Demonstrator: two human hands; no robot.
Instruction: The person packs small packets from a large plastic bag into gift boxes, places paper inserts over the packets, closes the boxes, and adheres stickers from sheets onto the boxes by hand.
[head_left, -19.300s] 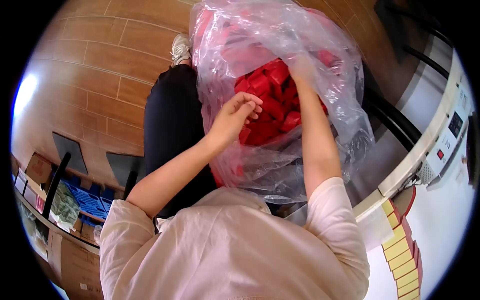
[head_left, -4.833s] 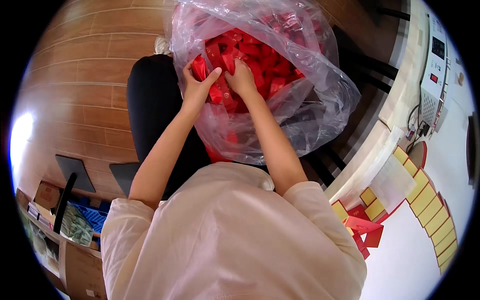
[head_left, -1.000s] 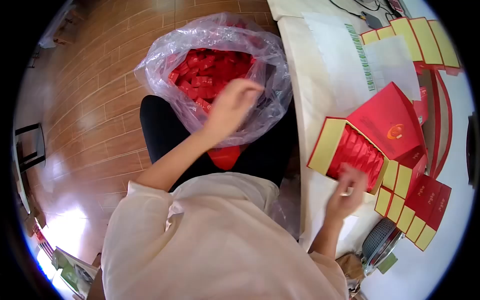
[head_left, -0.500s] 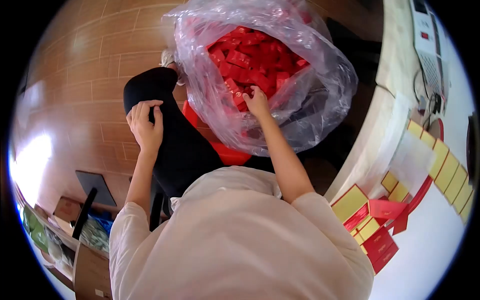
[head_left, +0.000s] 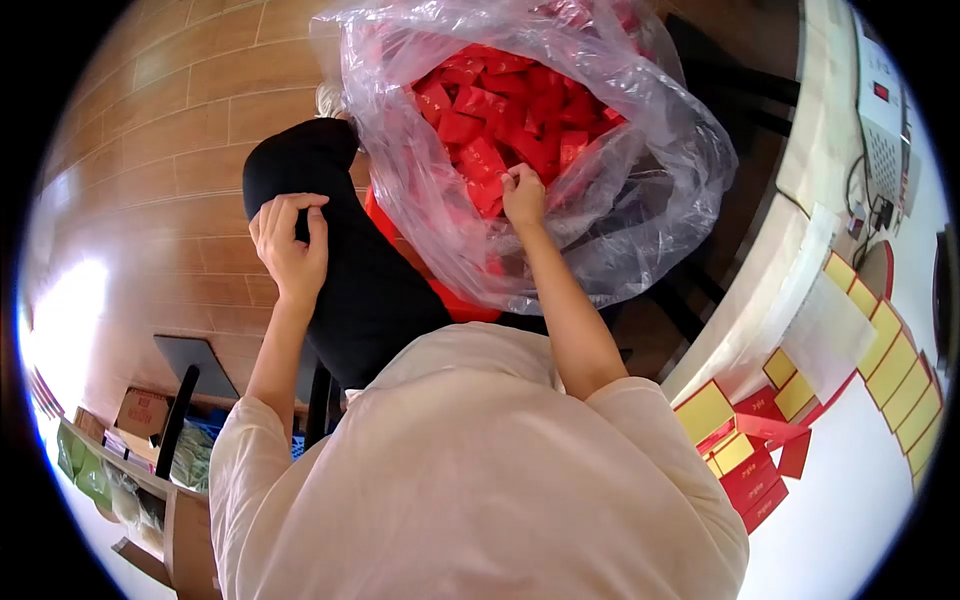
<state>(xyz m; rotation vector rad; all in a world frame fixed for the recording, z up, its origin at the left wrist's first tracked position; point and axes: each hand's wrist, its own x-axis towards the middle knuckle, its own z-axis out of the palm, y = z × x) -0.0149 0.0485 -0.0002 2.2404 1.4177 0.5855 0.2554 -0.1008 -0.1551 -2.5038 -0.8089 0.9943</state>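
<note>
A large clear plastic bag (head_left: 640, 240) stands open between my knees and the table, full of small red packets (head_left: 520, 120). My right hand (head_left: 524, 195) is over the near edge of the packets, its fingers pinched together at a red packet; the fingertips partly hide the contact. Resting on my left knee, my left hand (head_left: 290, 235) has curled fingers with the thumb apart, and nothing shows in it.
On the white table (head_left: 830, 500) at the right are red and yellow boxes (head_left: 755, 490), a row of yellow boxes (head_left: 900, 385) and a white device (head_left: 885, 130) with cables. A red stool (head_left: 465, 308) shows beneath the bag. Cartons (head_left: 140, 415) stand at lower left.
Over the last second my left hand has come from above the bag to my knee, and my right hand from the open box on the table to the packets. Its fingers have since closed.
</note>
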